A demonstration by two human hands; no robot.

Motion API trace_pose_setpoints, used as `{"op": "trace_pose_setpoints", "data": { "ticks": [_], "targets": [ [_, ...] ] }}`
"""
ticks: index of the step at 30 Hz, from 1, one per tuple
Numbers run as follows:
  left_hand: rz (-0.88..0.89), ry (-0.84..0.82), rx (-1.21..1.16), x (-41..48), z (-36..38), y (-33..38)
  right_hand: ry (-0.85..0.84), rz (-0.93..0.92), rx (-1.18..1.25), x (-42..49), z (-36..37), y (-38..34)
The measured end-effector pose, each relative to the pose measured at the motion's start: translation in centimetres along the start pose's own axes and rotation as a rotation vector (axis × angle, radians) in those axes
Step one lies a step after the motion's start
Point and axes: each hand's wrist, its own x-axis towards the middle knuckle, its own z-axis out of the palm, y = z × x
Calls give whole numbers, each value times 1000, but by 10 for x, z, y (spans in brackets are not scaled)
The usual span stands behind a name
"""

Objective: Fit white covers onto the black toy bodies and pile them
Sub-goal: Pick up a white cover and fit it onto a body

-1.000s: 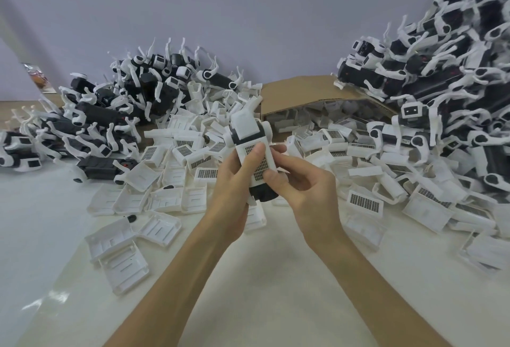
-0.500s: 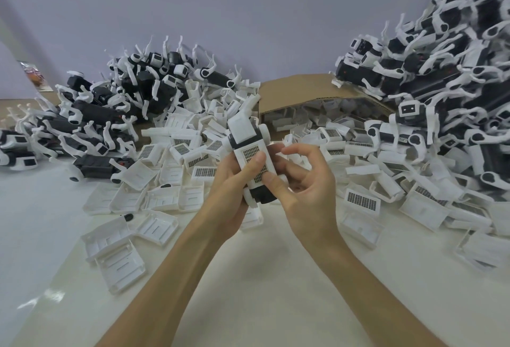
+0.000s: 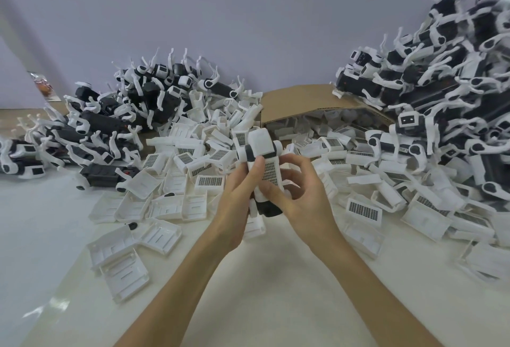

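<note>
Above the table's middle I hold a black toy body [image 3: 267, 208] with a white grille cover [image 3: 270, 172] on its front. My left hand [image 3: 239, 197] grips the toy from the left, thumb on the cover. From the right, my right hand [image 3: 299, 191] pinches the cover's lower edge with curled fingers. Loose white covers [image 3: 193, 170] lie spread behind the hands. Black bodies with white limbs form a pile at the left [image 3: 132, 114].
A tall heap of toys [image 3: 441, 84] rises at the right. An open cardboard box [image 3: 300, 101] of white covers lies at the back centre. More covers [image 3: 124, 264] sit near the front left. The white table [image 3: 262, 291] stretches below my forearms.
The toy has stayed in both hands and tilted slightly. My right hand's fingers have curled closer round the cover's lower right side.
</note>
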Motion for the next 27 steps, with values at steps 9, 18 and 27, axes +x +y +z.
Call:
{"op": "trace_pose_setpoints", "data": {
  "ticks": [9,18,27],
  "targets": [
    [87,128,137,-2,9,-7,43,-112,-37,-3,4,1],
    [-43,-152,146,-2,1,-1,74,-41,10,4,-8,-3],
    [-19,-146,188,-2,3,-4,29,-33,21,7,-14,-3]
  ]
}}
